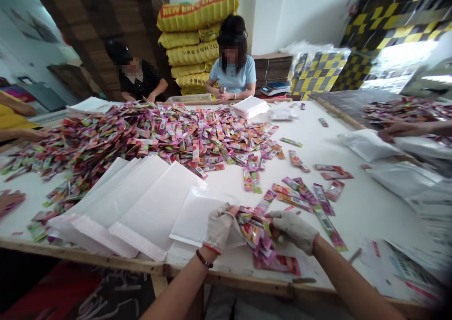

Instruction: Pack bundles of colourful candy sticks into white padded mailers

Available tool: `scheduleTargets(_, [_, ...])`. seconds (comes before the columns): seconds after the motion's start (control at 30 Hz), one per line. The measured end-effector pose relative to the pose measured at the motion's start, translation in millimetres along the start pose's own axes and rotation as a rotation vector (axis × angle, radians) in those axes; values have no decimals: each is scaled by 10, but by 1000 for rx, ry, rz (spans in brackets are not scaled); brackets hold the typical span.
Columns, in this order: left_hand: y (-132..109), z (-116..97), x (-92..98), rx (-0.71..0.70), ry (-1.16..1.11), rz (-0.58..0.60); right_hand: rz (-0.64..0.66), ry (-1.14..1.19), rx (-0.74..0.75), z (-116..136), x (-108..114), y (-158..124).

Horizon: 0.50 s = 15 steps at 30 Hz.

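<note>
The top yellow sack (197, 11) reads "NEW HOPE LIUHE" in red. The lower sacks (192, 53) carry Chinese characters too blurred to read.

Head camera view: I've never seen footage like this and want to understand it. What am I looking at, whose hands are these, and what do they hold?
There is one picture, taken by a camera worn on a person's head, looking down at their own two hands; no machine is involved. The left hand and right hand, both in white gloves, together grip a bundle of colourful plastic sachets at the edge of a white padded envelope. On the white table lie a stack of similar white envelopes and a big heap of pink and green sachets. Across the table sit two other people, one in a light blue shirt, one in a dark top.
</note>
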<state>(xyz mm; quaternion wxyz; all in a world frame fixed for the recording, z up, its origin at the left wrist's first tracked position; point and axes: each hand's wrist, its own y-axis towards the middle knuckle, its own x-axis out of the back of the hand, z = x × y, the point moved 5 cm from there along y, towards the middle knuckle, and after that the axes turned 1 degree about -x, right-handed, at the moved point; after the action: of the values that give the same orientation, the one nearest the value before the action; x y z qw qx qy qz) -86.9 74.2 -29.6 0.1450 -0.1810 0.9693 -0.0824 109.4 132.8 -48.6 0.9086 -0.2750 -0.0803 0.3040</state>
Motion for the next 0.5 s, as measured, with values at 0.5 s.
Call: scheduleTargets(0.5, [146, -1658, -477, -398, 704, 126, -80, 46, 304, 1567, -12, -438])
